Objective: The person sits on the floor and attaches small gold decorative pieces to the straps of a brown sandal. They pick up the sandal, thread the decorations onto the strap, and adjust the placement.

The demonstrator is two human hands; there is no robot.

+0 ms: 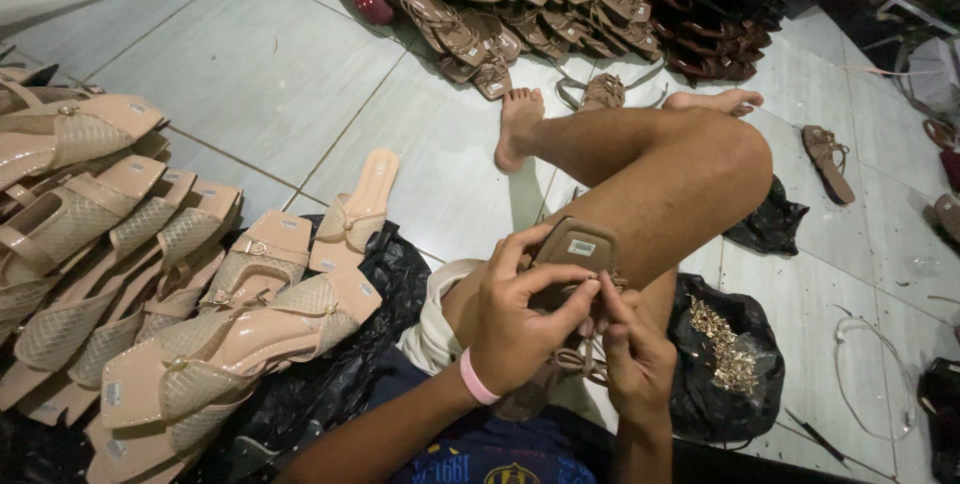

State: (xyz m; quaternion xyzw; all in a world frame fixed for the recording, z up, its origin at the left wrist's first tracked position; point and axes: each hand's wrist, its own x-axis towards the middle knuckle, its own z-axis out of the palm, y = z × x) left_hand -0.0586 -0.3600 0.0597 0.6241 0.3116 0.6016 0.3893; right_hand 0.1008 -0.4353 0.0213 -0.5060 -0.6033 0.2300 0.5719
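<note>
We hold a brown sandal (572,256) against our knee, centre | left hand (515,319) grasping its sole, right hand (632,349) pinching its straps | beige sandals (150,284) piled at 9 o'clock, gold trims (725,349) at 4 o'clock.

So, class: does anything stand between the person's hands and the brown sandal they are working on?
Nothing visible does. Both the left hand and the right hand already touch the brown sandal, which leans against the raised leg; their fingers meet at its straps.
</note>
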